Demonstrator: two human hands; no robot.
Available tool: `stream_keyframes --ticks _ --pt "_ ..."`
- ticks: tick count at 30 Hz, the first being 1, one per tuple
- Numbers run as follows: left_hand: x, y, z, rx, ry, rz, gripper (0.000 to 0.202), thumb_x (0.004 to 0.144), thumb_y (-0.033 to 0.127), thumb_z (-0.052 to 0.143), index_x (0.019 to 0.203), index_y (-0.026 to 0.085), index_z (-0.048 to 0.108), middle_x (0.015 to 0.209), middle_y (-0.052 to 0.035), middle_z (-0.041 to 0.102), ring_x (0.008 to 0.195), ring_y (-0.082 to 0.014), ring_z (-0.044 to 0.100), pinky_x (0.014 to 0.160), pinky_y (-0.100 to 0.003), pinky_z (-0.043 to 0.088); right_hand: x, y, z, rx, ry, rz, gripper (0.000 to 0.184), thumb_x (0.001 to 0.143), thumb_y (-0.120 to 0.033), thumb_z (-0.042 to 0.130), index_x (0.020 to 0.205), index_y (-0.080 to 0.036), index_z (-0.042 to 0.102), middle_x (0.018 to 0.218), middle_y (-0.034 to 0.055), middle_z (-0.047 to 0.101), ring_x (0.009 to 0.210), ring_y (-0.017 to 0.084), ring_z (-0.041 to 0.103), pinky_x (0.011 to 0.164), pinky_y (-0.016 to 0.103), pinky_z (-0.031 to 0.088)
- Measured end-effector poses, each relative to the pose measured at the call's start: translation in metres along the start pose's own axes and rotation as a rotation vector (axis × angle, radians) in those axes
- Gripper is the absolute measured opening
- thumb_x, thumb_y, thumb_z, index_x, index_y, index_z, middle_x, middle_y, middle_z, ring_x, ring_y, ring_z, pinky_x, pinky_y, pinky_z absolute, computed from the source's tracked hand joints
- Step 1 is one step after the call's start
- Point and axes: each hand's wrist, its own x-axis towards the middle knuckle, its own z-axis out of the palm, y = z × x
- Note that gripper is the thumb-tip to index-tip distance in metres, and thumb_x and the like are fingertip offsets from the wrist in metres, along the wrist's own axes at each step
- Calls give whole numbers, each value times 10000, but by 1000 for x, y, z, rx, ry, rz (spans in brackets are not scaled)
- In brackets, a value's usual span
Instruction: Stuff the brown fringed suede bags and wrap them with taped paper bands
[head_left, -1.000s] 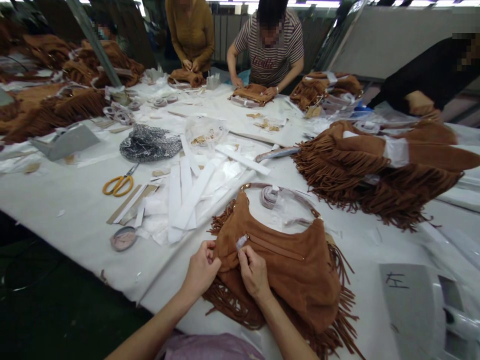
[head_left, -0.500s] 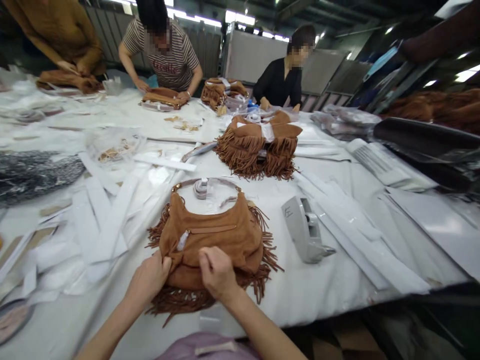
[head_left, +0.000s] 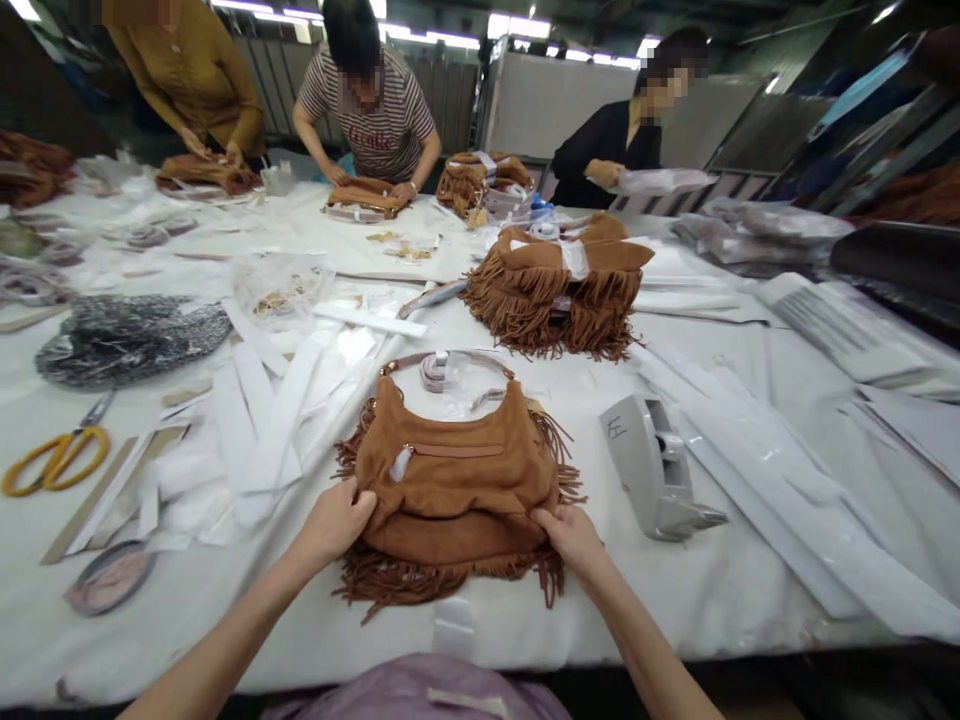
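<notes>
A brown suede handbag (head_left: 457,475) with fringed sides and bottom lies flat on the table before me. Across its upper part runs a zip, its pull wrapped in white. My left hand (head_left: 337,520) pinches the bag's lower left edge. On the opposite side my right hand (head_left: 574,535) grips the lower right edge between thumb and fingers. The handle arches away from me at the top, and a wrapped, coiled strap (head_left: 435,370) sits within that arch.
Right of the bag stands a grey tape dispenser (head_left: 652,465). Stacked fringed bags (head_left: 559,290) lie behind it. On the left are yellow-handled scissors (head_left: 71,455), white paper strips (head_left: 262,420) and a round dish (head_left: 112,578). Several co-workers (head_left: 367,110) work across the table.
My right hand has moved from the bag's middle to its lower right edge. The bag's front looks more spread out. My view has turned left, and one co-worker now holds up a plastic-wrapped item.
</notes>
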Motion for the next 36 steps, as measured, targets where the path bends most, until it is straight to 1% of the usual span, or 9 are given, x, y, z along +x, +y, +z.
stream_keyframes --ticks 3,9,16,20,23,25,28,32,36 --pt "-4 -11 4 -30 69 -56 233 848 256 359 718 173 532 754 -63 651 718 -197 590 629 -257 344 -1 12 -4 17 -23 4 440 742 -531 471 495 -176 554 464 -5 491 468 137 448 448 246 299" --pt "-2 -27 28 -14 42 -93 209 843 259 371 711 185 515 753 -67 648 723 -197 585 624 -254 333 -6 27 -3 -51 -87 72 447 719 -562 449 457 -201 469 451 -10 432 476 136 415 455 250 272" --pt "2 -29 13 -202 22 -122 294 825 355 359 636 186 506 622 -14 596 657 -180 561 571 -246 340 -1 17 -12 -79 -263 191 525 721 -659 411 422 -235 328 398 -23 338 419 113 299 431 267 190" --pt "-9 -24 5 -430 -163 -279 404 804 525 383 586 195 466 425 31 436 415 -130 419 426 -229 241 6 10 -19 -194 -197 151 531 732 -649 374 414 -235 278 411 -18 316 438 112 300 451 274 185" --pt "-18 -19 8 -628 -339 -361 373 765 534 388 604 203 446 410 55 399 321 -90 285 366 -219 143 11 6 -17 -265 -185 93 491 724 -576 388 391 -232 278 401 -12 320 430 116 322 451 276 196" --pt "-19 -15 10 -680 -308 -355 293 731 472 403 615 204 433 438 61 408 320 -76 263 362 -213 130 12 2 -14 -265 -170 68 463 726 -534 388 391 -227 303 401 -11 333 431 121 345 450 271 212" --pt "-12 -12 8 -683 -148 -314 225 705 399 401 637 191 455 509 53 447 405 -80 347 407 -200 213 10 -2 -10 -194 -107 9 441 753 -519 385 440 -208 399 446 -13 387 471 130 400 464 255 254" --pt "1 -18 2 -489 46 -167 213 692 355 407 614 176 492 573 27 482 558 -123 452 509 -214 299 6 -4 -2 -225 -21 -6 454 775 -519 373 468 -197 462 456 -4 432 490 146 447 485 260 272" --pt "3 -26 4 -380 62 -149 213 698 336 394 566 183 461 529 26 435 556 -141 449 526 -232 293 2 1 5 -297 -14 2 467 785 -521 357 459 -200 450 437 5 436 478 154 470 501 269 269"
